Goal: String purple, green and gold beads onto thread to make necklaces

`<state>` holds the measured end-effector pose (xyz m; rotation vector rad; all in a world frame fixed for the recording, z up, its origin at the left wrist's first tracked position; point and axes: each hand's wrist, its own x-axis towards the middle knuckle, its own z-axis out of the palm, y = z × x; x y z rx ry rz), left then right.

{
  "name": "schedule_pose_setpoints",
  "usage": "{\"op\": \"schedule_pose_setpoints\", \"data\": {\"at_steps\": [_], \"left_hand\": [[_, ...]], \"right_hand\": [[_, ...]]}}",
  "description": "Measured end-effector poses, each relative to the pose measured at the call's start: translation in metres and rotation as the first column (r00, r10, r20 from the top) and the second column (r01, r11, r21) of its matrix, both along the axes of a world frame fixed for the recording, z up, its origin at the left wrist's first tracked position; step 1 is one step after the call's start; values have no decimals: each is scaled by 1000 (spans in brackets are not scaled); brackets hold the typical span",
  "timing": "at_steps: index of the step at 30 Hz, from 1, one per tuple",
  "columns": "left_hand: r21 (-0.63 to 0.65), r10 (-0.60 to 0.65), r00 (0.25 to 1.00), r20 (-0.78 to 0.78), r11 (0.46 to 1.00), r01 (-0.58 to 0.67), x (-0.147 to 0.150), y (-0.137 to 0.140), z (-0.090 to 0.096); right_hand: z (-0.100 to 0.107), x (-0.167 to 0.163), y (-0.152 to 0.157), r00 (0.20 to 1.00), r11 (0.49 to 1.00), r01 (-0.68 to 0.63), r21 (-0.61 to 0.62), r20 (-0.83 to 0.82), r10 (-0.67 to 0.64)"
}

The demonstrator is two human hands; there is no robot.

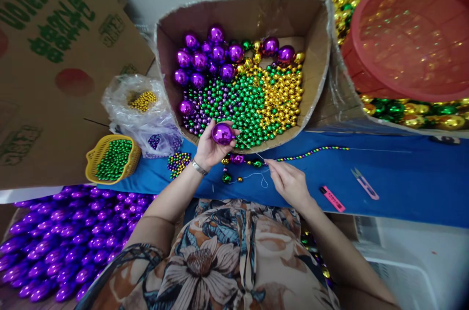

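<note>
Purple bead (222, 134) within left grip (210, 150)

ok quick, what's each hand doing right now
Left hand: holding a large, shiny purple ball, fingers curled around it.
Right hand: closed, pinching a thin, pale strand.

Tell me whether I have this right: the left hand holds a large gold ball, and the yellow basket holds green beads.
Not quite: the large ball in the left hand is purple, not gold, as the head view shows. The yellow basket does hold green beads.
</note>
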<state>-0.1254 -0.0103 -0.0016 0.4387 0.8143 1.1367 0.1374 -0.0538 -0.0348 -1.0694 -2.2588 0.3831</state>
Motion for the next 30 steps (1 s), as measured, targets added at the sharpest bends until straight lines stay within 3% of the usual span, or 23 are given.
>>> {"op": "schedule_pose_setpoints", "data": {"at_steps": [5, 9, 12, 16, 25, 30], "left_hand": [[5, -6, 999, 46, 1000, 6, 1, 1, 5], [74, -8, 999, -47, 997, 11, 6, -3, 5], [113, -69, 990, -124, 990, 83, 15, -11, 4], [204, -153, 967, -205, 959, 195, 23, -22, 4], [223, -198, 965, -172, 946, 234, 30, -26, -4], [261, -242, 940, -239, 917, 302, 36, -28, -7]], "right_hand": [[-4, 1, 0, 1000, 999, -8, 40, 27, 6], [-6, -2, 2, 996, 996, 7, 90, 84, -14], [-8, -5, 5, 992, 994, 15, 108, 123, -29], [-11, -7, 7, 996, 998, 25, 60, 86, -30], [-13, -7, 2, 995, 994, -57, -89, -85, 49], [-11, -12, 2, 992, 994, -65, -87, -115, 54]]}}
